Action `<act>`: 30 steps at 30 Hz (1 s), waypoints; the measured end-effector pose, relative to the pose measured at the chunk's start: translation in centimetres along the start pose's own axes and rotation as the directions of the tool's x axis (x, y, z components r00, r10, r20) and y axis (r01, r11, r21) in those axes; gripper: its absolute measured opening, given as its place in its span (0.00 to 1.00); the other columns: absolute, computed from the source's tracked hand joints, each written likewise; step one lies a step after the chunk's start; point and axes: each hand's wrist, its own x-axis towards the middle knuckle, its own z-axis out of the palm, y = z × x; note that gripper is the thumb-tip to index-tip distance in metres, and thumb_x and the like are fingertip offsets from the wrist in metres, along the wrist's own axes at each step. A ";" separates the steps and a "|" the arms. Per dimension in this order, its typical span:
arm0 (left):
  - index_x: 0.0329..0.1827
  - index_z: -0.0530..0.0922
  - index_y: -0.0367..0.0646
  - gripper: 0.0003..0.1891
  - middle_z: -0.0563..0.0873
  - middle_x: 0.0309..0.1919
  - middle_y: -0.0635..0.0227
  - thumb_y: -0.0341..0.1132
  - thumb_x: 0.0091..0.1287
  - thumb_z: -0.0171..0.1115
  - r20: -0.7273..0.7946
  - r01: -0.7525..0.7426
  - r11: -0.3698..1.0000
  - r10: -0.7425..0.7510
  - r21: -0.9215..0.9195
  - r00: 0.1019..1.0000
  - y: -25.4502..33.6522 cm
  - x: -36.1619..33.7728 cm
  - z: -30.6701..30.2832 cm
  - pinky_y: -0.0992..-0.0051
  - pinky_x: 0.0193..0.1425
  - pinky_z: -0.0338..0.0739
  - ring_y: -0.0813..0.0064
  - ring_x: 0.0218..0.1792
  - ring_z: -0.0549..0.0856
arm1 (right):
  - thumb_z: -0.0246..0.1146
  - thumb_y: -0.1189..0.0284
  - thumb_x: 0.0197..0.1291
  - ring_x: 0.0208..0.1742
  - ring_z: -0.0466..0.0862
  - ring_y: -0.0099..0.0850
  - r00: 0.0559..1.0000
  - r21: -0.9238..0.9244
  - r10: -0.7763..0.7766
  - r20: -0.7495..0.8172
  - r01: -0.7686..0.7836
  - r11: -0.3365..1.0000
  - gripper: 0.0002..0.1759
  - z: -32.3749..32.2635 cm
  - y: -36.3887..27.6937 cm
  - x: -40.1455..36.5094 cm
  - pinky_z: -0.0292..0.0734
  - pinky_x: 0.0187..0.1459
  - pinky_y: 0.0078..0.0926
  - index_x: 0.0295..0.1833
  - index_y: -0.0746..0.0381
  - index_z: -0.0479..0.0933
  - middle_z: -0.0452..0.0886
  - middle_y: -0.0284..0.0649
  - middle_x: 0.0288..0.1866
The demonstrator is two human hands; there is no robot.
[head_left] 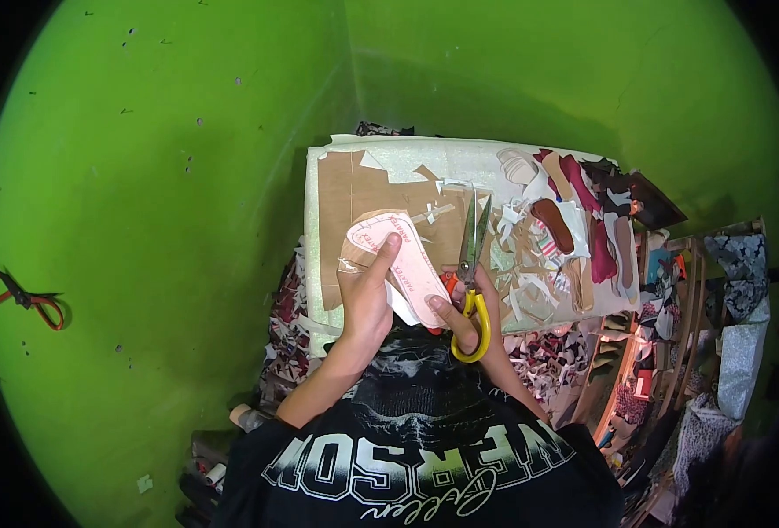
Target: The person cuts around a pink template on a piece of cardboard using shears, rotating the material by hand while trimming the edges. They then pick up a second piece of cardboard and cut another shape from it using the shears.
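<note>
A pale pink sole-shaped piece (pixel 414 264) with red lettering is held between both hands. My left hand (pixel 370 295) grips its left side, thumb on top near the upper end. My right hand (pixel 464 321) pinches the lower end with its thumb and also holds yellow-handled scissors (pixel 471 273), whose slightly parted blades point away from me. Something orange shows beside the right fingers. A brown sheet (pixel 335 202) with cut edges lies on the pale table (pixel 313 255) beneath.
Paper scraps (pixel 521 295) litter the table. Dark red and beige shoe-shaped pieces (pixel 599 246) lie at its right. Red-handled scissors (pixel 23 300) hang on the green wall (pixel 143 194). Shelves with materials (pixel 689 308) stand at right.
</note>
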 end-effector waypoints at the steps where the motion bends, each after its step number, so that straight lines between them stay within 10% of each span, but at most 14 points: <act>1: 0.56 0.78 0.35 0.15 0.85 0.48 0.63 0.26 0.68 0.67 0.002 -0.022 1.000 0.022 0.013 1.000 0.2 -0.1 0.2 0.74 0.51 0.80 0.76 0.47 0.85 | 0.73 0.76 0.57 0.35 0.74 0.16 1.000 -0.009 0.010 -0.003 -0.010 1.000 0.24 0.1 -0.2 0.0 0.70 0.37 0.14 0.55 0.67 0.71 0.77 0.33 0.38; 11: 0.50 0.81 0.32 0.12 0.88 0.40 0.61 0.25 0.65 0.69 0.244 -0.099 0.979 0.053 0.176 0.968 2.2 -0.4 0.2 0.76 0.43 0.83 0.76 0.37 0.88 | 0.83 0.51 0.38 0.31 0.78 0.23 0.969 -0.305 -0.095 0.230 0.164 0.938 0.45 -1.0 -1.9 0.1 0.76 0.37 0.21 0.50 0.67 0.66 0.77 0.36 0.31; 30: 0.50 0.81 0.33 0.12 0.89 0.39 0.61 0.24 0.64 0.69 0.248 0.002 0.983 -0.048 0.185 0.967 2.4 -1.2 0.0 0.75 0.42 0.84 0.75 0.37 0.88 | 0.62 0.35 0.57 0.25 0.78 0.29 0.957 -0.369 -0.074 0.281 0.179 0.912 0.42 -1.4 -4.3 -0.2 0.72 0.29 0.26 0.46 0.66 0.61 0.77 0.42 0.27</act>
